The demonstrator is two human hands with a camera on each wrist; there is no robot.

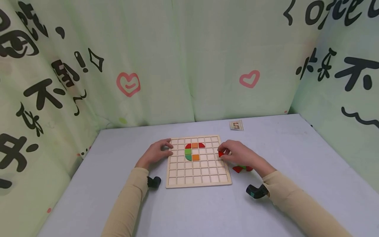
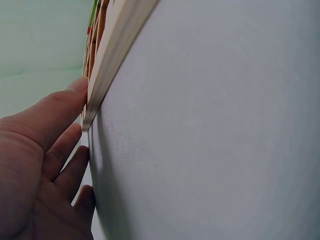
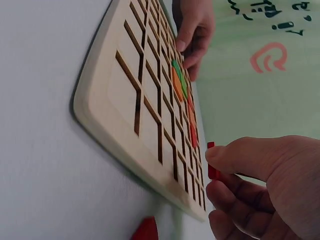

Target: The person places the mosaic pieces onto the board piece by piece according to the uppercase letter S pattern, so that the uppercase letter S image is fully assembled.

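A square wooden grid board (image 1: 180, 181) lies on the table. Set in its upper middle cells are two red rounded-corner tiles (image 1: 201, 145), orange tiles (image 1: 195, 157), a light green tile (image 1: 188, 151) and a dark green rounded tile (image 1: 188, 158). My left hand (image 1: 155, 154) rests at the board's left edge, its thumb touching the wooden side in the left wrist view and the fingers loosely extended. Over the board's right edge, my right hand (image 1: 239, 153) pinches a small red tile (image 3: 212, 161) between thumb and fingers. The fingers hide part of that tile.
Several loose red and green tiles (image 1: 238, 169) lie right of the board, below the right forearm. A small patterned card (image 1: 236, 125) lies near the table's back edge. Green curtains (image 1: 183, 65) with writing and hearts surround the white-covered table (image 1: 201, 214).
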